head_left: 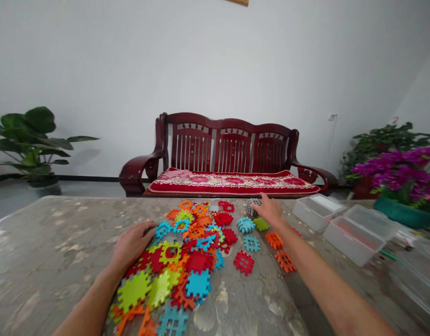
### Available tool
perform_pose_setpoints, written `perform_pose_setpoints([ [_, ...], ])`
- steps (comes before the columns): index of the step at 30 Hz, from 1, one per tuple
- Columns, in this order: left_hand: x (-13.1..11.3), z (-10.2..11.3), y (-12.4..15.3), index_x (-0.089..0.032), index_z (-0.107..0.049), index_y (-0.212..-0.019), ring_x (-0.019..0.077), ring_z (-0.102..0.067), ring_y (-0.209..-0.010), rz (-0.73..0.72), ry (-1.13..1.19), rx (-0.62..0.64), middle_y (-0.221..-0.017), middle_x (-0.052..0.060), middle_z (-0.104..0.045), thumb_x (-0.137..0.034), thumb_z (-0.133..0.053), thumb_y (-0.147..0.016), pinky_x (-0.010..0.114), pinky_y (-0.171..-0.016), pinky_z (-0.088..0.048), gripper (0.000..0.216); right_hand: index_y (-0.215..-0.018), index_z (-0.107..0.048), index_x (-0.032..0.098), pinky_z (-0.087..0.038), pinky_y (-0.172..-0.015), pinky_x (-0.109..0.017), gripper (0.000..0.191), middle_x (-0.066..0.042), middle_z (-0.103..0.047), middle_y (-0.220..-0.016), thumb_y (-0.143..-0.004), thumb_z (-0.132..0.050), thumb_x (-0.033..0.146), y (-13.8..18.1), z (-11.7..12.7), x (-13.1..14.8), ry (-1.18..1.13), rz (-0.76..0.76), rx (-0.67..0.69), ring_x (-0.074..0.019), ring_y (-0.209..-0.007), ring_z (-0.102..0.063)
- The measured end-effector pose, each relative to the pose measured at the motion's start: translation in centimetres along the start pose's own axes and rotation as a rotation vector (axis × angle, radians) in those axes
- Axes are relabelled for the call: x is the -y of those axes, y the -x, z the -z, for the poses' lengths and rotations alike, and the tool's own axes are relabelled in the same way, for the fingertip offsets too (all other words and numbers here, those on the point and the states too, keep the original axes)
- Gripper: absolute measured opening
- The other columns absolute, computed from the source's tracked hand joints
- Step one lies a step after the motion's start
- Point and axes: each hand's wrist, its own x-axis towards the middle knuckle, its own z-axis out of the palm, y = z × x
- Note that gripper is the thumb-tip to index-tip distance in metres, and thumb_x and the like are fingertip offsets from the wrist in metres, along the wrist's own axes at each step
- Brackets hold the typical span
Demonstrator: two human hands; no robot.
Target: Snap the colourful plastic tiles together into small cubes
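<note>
Bright interlocking plastic tiles with notched edges lie in a loose pile [199, 261] on the table. My left hand [135, 242] rests at the pile's left edge, fingers stretched over the tiles beside a blue tile [163, 229]. To the right of the pile, my right hand [270, 211] has its thumb and index finger around the side of a grey tile stack [252, 207]. Close to that stack are a light-blue stack [246, 225], a green stack [261, 224], a teal window tile [251, 243], a red window tile [243, 262] and orange window tiles [285, 261].
Clear plastic boxes [354, 238] stand on the right of the table [60, 256], near purple flowers in a green planter [405, 210]. A dark red wooden bench [232, 144] with a patterned cushion is beyond the table. A potted plant [32, 144] stands at left.
</note>
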Motion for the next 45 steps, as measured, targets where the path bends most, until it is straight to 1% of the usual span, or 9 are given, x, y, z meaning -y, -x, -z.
perform_pose_setpoints([
  [6, -0.1, 0.1, 0.1, -0.027, -0.073, -0.118, 0.0278, -0.062, -0.124, -0.002, -0.006, -0.011, -0.132, 0.004, -0.070, -0.047, -0.038, -0.092, 0.041, -0.110, -0.043, 0.048, -0.136, -0.057, 0.022, -0.046, -0.094, -0.035, 0.049, -0.008, -0.071, -0.126, -0.090, -0.062, 0.038, 2.5, 0.8, 1.2, -0.162, 0.125, -0.074, -0.0259, -0.114, -0.063],
  [9, -0.3, 0.2, 0.2, -0.027, -0.073, -0.118, 0.0276, -0.062, -0.123, -0.002, -0.004, -0.014, -0.131, 0.004, -0.070, -0.047, -0.038, -0.092, 0.040, -0.109, -0.044, 0.048, -0.128, -0.063, 0.024, -0.046, -0.093, -0.028, 0.038, -0.003, -0.072, -0.122, -0.090, -0.058, 0.029, 6.3, 1.2, 2.9, -0.331, 0.325, 0.038, -0.0181, -0.106, -0.066],
  [15, -0.7, 0.5, 0.2, -0.027, -0.073, -0.117, 0.0288, -0.062, -0.124, -0.011, -0.015, -0.006, -0.132, 0.004, -0.070, -0.048, -0.036, -0.092, 0.041, -0.109, -0.044, 0.050, -0.129, -0.063, 0.022, -0.043, -0.099, -0.034, 0.042, -0.006, -0.070, -0.126, -0.088, -0.060, 0.030, 12.5, 0.7, 5.6, -0.180, 0.606, 0.209, -0.0243, -0.117, -0.059],
  [21, -0.6, 0.5, 0.1, -0.025, -0.072, -0.120, 0.0273, -0.062, -0.124, -0.015, -0.016, 0.015, -0.132, 0.005, -0.070, -0.046, -0.035, -0.093, 0.041, -0.111, -0.042, 0.050, -0.125, -0.065, 0.018, -0.042, -0.103, -0.034, 0.034, -0.010, -0.068, -0.130, -0.096, -0.046, 0.016, 12.7, -0.5, 5.8, -0.110, 0.629, 0.217, -0.0239, -0.118, -0.060],
  [28, -0.9, 0.6, 0.2, -0.026, -0.072, -0.119, 0.0283, -0.061, -0.124, 0.013, -0.012, 0.005, -0.133, 0.005, -0.069, -0.046, -0.037, -0.093, 0.042, -0.110, -0.043, 0.048, -0.129, -0.065, 0.015, -0.045, -0.104, -0.033, 0.045, -0.011, -0.068, -0.131, -0.096, -0.036, 0.006, 15.1, 0.3, 3.5, -0.126, 0.556, 0.123, -0.0223, -0.121, -0.061],
  [32, -0.8, 0.5, 0.2, -0.027, -0.072, -0.119, 0.0271, -0.062, -0.123, 0.010, -0.002, -0.005, -0.131, 0.004, -0.071, -0.044, -0.039, -0.092, 0.039, -0.109, -0.043, 0.046, -0.130, -0.066, 0.019, -0.045, -0.105, -0.036, 0.039, -0.008, -0.069, -0.131, -0.095, -0.048, 0.016, 17.9, 0.3, 1.7, -0.250, 0.608, 0.127, -0.0234, -0.121, -0.061],
  [36, -0.8, 0.7, 0.1, -0.027, -0.073, -0.118, 0.0262, -0.062, -0.122, 0.017, 0.023, 0.015, -0.130, 0.003, -0.071, -0.046, -0.040, -0.091, 0.037, -0.108, -0.043, 0.047, -0.128, -0.067, 0.020, -0.044, -0.106, -0.039, 0.039, -0.008, -0.068, -0.132, -0.090, -0.060, 0.027, 19.1, 0.0, 1.0, -0.333, 0.523, 0.073, -0.0254, -0.120, -0.060],
  [41, -0.6, 1.0, 0.0, -0.026, -0.072, -0.121, 0.0245, -0.066, -0.116, 0.065, 0.120, 0.053, -0.126, 0.003, -0.073, -0.052, -0.036, -0.090, 0.034, -0.104, -0.047, 0.054, -0.136, -0.061, 0.019, -0.042, -0.104, -0.044, 0.052, -0.011, -0.066, -0.133, -0.086, -0.065, 0.033, 18.7, 0.1, 1.5, -0.252, 0.463, 0.070, -0.0301, -0.120, -0.058],
  [45, -0.4, 1.2, 0.0, -0.024, -0.072, -0.122, 0.0247, -0.065, -0.119, 0.100, 0.219, 0.003, -0.126, 0.003, -0.073, -0.053, -0.034, -0.089, 0.035, -0.107, -0.046, 0.057, -0.140, -0.058, 0.018, -0.043, -0.100, -0.044, 0.057, -0.013, -0.069, -0.126, -0.086, -0.064, 0.035, 18.6, 0.0, 1.5, -0.179, 0.431, 0.085, -0.0315, -0.117, -0.058],
])
